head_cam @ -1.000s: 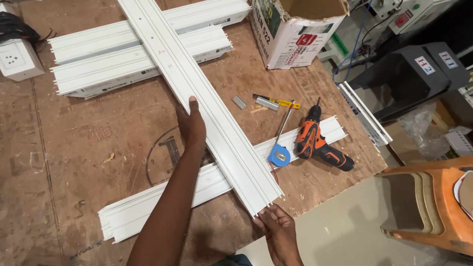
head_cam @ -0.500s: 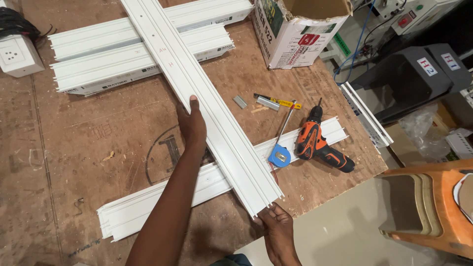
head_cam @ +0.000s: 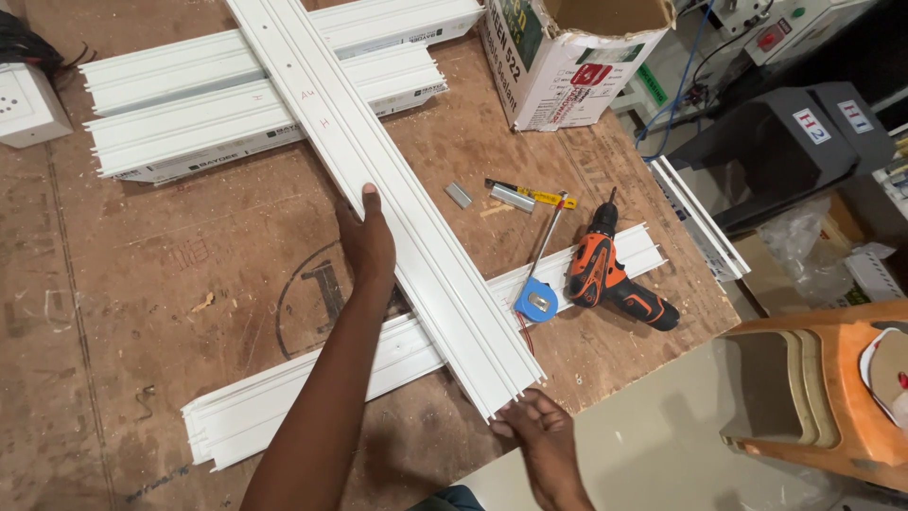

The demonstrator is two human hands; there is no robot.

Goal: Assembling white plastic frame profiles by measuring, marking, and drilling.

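A long white channel (head_cam: 397, 218) lies diagonally across the brown counter (head_cam: 142, 312), running from the far edge down to the near edge, where its cut end slightly overhangs. The left hand (head_cam: 367, 241) rests flat against the channel's left side about midway along, fingers straight and together, open and pressing rather than gripping. The right hand (head_cam: 541, 435) is at the near edge of the counter, fingertips touching the channel's cut end; its fingers are curled, but whether they clasp the end cannot be told. The channel crosses over a second channel (head_cam: 284, 397), which lies on the counter from the near left toward the right edge. Toward the far left corner a stack of channels (head_cam: 189, 114) sits under the long channel's far part. Just right of the long channel, near the right edge, a blue tape measure (head_cam: 536, 301) lies beside an orange and black drill (head_cam: 610, 279), both resting on or against the second channel. Farther back are a yellow-handled knife (head_cam: 518, 196) and a small grey piece (head_cam: 459, 195). A cardboard box (head_cam: 567, 57) with an open top stands at the far right corner, and a white socket box (head_cam: 28, 104) sits at the far left edge. Beyond the counter's right edge stands an orange stool (head_cam: 813, 397) on the floor.
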